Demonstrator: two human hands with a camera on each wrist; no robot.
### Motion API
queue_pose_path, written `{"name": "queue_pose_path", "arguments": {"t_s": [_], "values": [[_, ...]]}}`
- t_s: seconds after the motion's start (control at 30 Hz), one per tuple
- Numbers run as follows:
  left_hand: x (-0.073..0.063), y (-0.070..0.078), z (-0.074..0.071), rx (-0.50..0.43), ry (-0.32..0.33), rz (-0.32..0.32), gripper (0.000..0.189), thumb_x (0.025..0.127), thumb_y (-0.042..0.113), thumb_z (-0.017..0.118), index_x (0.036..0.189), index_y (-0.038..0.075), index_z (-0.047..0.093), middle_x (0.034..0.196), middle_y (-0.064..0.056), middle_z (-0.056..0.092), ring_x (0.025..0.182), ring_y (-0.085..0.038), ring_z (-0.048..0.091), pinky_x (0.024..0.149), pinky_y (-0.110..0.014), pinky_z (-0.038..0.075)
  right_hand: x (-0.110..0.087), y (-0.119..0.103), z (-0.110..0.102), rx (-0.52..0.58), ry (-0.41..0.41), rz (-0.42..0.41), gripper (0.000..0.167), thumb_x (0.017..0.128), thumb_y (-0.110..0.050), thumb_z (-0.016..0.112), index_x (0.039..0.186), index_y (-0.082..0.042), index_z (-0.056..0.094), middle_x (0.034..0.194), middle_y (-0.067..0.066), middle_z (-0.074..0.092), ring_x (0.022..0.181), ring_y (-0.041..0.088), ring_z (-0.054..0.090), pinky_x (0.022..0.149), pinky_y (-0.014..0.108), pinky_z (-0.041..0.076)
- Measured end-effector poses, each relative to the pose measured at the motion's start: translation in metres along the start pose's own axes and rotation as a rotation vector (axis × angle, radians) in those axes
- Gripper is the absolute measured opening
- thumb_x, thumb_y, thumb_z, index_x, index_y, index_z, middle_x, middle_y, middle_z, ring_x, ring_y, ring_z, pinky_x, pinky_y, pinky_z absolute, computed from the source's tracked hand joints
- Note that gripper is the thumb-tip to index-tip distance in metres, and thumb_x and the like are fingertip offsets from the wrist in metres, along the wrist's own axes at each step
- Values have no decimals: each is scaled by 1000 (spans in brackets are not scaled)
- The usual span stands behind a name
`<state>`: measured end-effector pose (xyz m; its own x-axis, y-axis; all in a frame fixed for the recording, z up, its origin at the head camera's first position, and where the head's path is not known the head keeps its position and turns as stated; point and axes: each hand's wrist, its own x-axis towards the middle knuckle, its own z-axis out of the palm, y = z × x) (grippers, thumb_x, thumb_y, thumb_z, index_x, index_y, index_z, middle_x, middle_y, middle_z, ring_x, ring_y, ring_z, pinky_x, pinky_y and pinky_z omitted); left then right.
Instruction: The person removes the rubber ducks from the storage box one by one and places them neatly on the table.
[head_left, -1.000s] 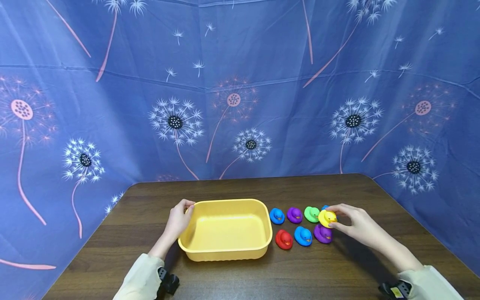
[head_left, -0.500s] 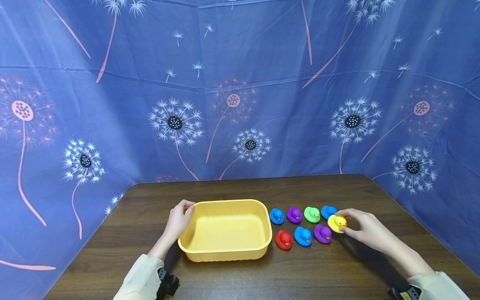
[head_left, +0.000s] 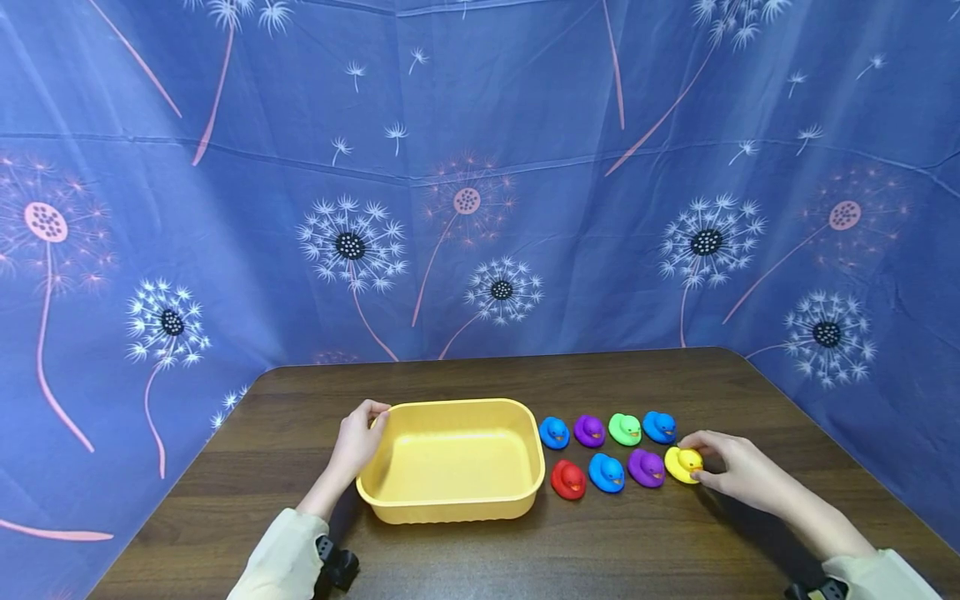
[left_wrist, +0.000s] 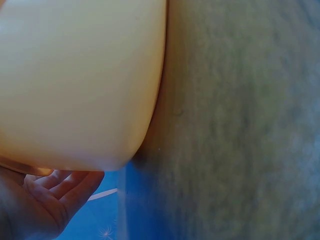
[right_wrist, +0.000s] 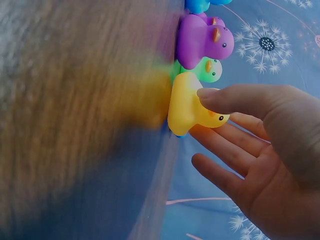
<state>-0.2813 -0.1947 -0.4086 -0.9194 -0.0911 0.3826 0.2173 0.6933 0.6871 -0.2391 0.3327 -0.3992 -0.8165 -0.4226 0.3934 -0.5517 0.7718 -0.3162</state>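
Note:
A yellow rubber duck [head_left: 683, 465] sits on the table at the right end of the front row of ducks. My right hand [head_left: 742, 471] pinches it between thumb and fingers; in the right wrist view the thumb [right_wrist: 225, 99] lies against its side. At the far left corner of a yellow plastic tub [head_left: 450, 510], my left hand [head_left: 356, 442] grips the rim. The left wrist view has the tub's outer wall [left_wrist: 75, 90] close up, with part of the left hand [left_wrist: 50, 205] below it. Nothing lies inside the tub.
Left of the yellow duck, the front row has a purple duck [head_left: 646, 468], a blue duck [head_left: 606, 473] and a red duck [head_left: 568, 480]. Behind stand another blue duck [head_left: 659, 427], a green duck [head_left: 625, 429] and more. A dandelion-patterned blue cloth [head_left: 585, 250] hangs behind the table [head_left: 465, 562].
My right hand has carried the yellow duck rightward, nearer and down to the table, uncovering the blue duck at the back right. The left hand and tub have stayed put.

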Motion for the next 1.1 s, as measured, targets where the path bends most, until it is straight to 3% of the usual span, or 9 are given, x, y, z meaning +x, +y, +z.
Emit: {"name": "queue_pose_path", "arguments": {"t_s": [0.3,0.57,0.83,1.03,1.1], "values": [[-1,0,-2,-4,8,-4,15,93,5,54,101,-4,62,97,-21,68,95,-33,64,80,-42,49,1,0,0,19,-48,44,34,68,-7,80,96,-13,62,93,-4,67,81,-2,60,68,30,51],[-3,-2,-3,-39,67,90,17,93,11,54,95,-3,63,89,-19,68,85,-32,64,70,-38,49,2,-1,1,32,-77,65,34,69,-10,80,97,-14,62,95,-3,67,82,0,60,70,31,51],[0,0,-2,-27,-9,-30,17,94,8,52,103,-3,62,99,-20,68,98,-33,63,79,-41,49,1,1,0,41,-5,-39,48,66,-10,82,108,-1,62,101,11,67,83,-2,59,69,27,51],[4,-1,-1,-24,-41,-30,16,94,7,53,104,-2,60,98,-19,67,96,-32,62,78,-40,48,5,-8,-7,3,20,-4,42,75,-18,78,111,-3,62,104,10,67,84,8,64,70,29,52],[4,-2,-1,-68,-75,-66,18,95,8,51,107,-3,59,100,-19,66,96,-30,62,78,-38,48,5,-11,-8,-7,32,-4,39,77,-20,76,110,-4,63,105,8,67,85,11,65,71,31,52]]}}
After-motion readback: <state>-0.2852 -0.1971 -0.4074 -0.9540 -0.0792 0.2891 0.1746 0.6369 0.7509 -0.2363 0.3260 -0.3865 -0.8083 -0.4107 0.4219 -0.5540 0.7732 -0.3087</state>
